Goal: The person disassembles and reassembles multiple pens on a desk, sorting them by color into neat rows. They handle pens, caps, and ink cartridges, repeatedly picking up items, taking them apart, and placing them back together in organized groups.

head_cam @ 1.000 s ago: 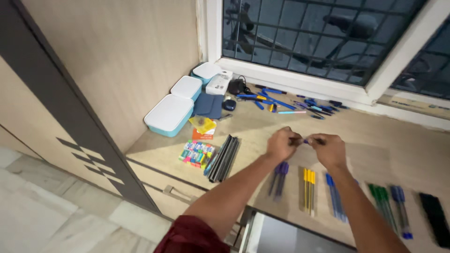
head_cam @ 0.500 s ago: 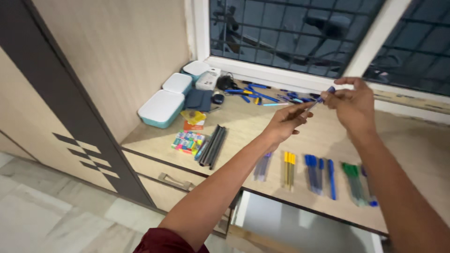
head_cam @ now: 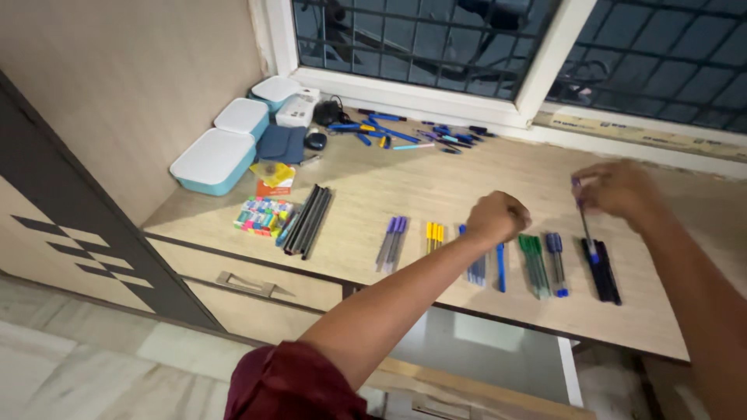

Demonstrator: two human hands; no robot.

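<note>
right hand pinches a blue pen hanging near-upright, tip directly over the black pens below it; left hand fisted, empty-looking, farther off

You're in a home here, looks like a study corner in a bedroom or similar. The table is a built-in wood-laminate one with a handled drawer under it, tucked between a matching wardrobe panel and a barred window that's dark outside. Marble-look floor tiles below. Stationery everywhere: pens sorted by colour in little rows, a loose pile of pens by the sill, a pack of colourful erasers, white-lidded teal boxes.
</note>
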